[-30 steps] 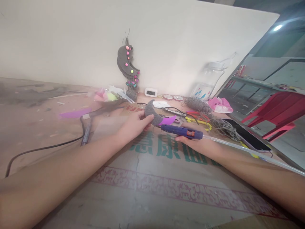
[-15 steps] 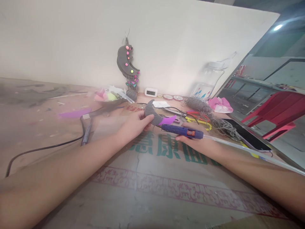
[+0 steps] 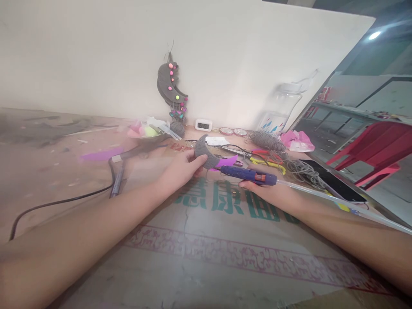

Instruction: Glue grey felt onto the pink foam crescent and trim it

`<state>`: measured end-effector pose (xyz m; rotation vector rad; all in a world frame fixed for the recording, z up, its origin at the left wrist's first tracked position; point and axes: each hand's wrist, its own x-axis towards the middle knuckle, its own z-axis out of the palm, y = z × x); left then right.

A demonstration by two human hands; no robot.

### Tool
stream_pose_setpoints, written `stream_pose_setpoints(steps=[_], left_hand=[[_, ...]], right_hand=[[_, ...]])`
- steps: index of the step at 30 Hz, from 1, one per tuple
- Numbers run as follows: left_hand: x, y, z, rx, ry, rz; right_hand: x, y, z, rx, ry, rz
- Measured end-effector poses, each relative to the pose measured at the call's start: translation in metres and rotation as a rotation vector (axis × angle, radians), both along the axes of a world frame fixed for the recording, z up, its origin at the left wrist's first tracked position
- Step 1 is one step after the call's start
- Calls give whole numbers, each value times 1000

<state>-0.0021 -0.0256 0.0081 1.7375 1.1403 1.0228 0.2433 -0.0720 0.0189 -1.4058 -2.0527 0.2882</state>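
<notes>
Between thumb and fingers, my left hand (image 3: pixel 185 169) pinches a crescent moon (image 3: pixel 203 153) wound with grey yarn. A bare purple tip (image 3: pixel 228 161) sticks out at its right end. My right hand (image 3: pixel 262 186) is wrapped round a dark blue hot glue gun (image 3: pixel 246 174), its fingers partly hidden behind the body. The gun's nozzle points left and sits close to the lower edge of the crescent; whether they touch I cannot tell. A long clear glue stick (image 3: pixel 322 196) runs out of the gun's back end to the right.
A finished grey moon (image 3: pixel 165 83) with coloured pompoms hangs on the wall. Behind my hands lie yellow-handled scissors (image 3: pixel 270 165), grey yarn (image 3: pixel 268 140), a small clock (image 3: pixel 203 125) and a clear bottle (image 3: pixel 280 107). A phone (image 3: pixel 334 180) lies right; a black cord (image 3: pixel 58 200) crosses the left.
The glue gun has shifted slightly to the right along the crescent's lower edge. My left hand and the crescent have barely moved.
</notes>
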Motion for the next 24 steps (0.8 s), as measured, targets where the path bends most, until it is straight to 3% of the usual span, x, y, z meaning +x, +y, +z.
stream_pose_setpoints(steps=[24], left_hand=[[0,0,0,-4,-5,-11]], right_hand=[[4,-1,4,-77,38,-53]])
